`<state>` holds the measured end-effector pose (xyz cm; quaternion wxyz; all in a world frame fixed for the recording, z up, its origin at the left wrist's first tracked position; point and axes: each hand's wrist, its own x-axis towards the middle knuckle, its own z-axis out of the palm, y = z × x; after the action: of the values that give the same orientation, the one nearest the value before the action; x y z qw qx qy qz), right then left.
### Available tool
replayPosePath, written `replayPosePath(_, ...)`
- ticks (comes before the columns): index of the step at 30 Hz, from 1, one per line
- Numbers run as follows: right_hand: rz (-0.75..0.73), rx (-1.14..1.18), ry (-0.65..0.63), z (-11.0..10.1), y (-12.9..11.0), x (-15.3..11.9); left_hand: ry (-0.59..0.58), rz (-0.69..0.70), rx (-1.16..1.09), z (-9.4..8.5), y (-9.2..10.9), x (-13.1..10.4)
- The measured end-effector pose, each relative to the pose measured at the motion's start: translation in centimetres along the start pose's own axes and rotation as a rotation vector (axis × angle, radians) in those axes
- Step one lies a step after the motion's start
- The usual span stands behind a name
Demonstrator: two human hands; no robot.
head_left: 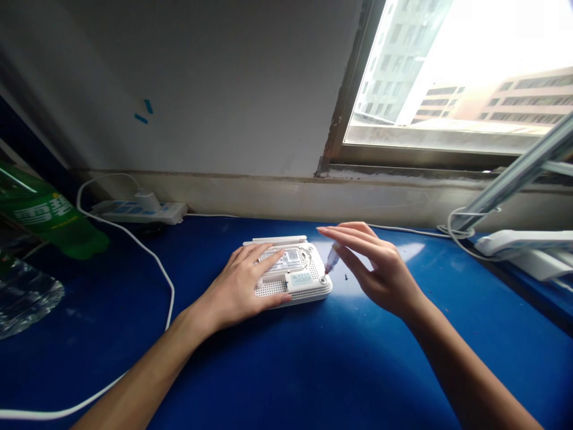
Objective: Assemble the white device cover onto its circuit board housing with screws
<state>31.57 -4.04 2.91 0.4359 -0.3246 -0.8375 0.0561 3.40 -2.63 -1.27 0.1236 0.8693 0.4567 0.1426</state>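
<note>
L hand [242, 278] flat across the L part of the router [316, 261], fingers spread, thumb along the near edge; grip wide, pressed on the casing rather than closed round it. R hand [380, 263] over at the R side, grip narrow, holding the screwdriver [332, 258] by its translucent handle btwn thumb and fingers, other fingers out fairly straight. Driver's tilted, tip down at the round hole in the router's near R corner!

Router's mid-table, lying on the blue table [268, 370], vented side up, labels showing, white antenna [280, 240] along the far edge. Just R of it, a tiny dark screw [346, 277] on the table, near the R hand.

Out L: green bottle [58, 221] w/ white lettering, clear bottle [31, 292] nearer, partly out of view. Power strip [170, 213] by the wall [215, 89], white plug [148, 202] in it, white cable [152, 254] looping down the L side. Two blue bits of tape [141, 119] up on the wall. Window [447, 89] upper R, bldgs outside; metal pole [505, 179] slanting below it, cord wrapped round its foot.
</note>
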Motion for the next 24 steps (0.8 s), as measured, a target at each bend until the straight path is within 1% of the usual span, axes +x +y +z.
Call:
replayPosePath(1, 0.028, 0.042, -0.017, 0.04, -0.08, 0.01, 0.005, 0.003, -0.003, 0.0, -0.01, -0.01)
replayPosePath(3, 0.064, 0.098, 0.013, 0.17, -0.2, 0.06, 0.004, -0.003, -0.007, -0.03, 0.01, -0.03)
replayPosePath(6, 0.019, 0.059, 0.097, 0.31, -0.16, 0.2, -0.01, -0.019, -0.002, -0.05, 0.05, -0.07)
replayPosePath(8, -0.03, 0.0, 0.115, 0.27, -0.01, 0.26, -0.011, -0.019, 0.0, 0.04, -0.02, -0.09)
replayPosePath(11, -0.043, -0.046, 0.094, 0.07, 0.15, 0.17, 0.013, -0.006, -0.01, 0.26, -0.24, -0.11)
replayPosePath(14, 0.015, 0.036, 0.015, 0.04, 0.03, -0.03, 0.033, 0.014, -0.017, 0.35, -0.35, -0.11)
replayPosePath(17, 0.026, 0.102, 0.02, 0.3, -0.28, -0.04, 0.02, 0.008, -0.012, 0.19, -0.19, -0.11)
replayPosePath(21, -0.044, 0.0, 0.052, 0.66, -0.5, 0.18, -0.009, -0.016, -0.004, 0.0, -0.01, -0.18)
replayPosePath(24, -0.036, -0.085, 0.087, 0.63, -0.37, 0.17, -0.002, -0.022, -0.012, 0.04, -0.07, -0.2)
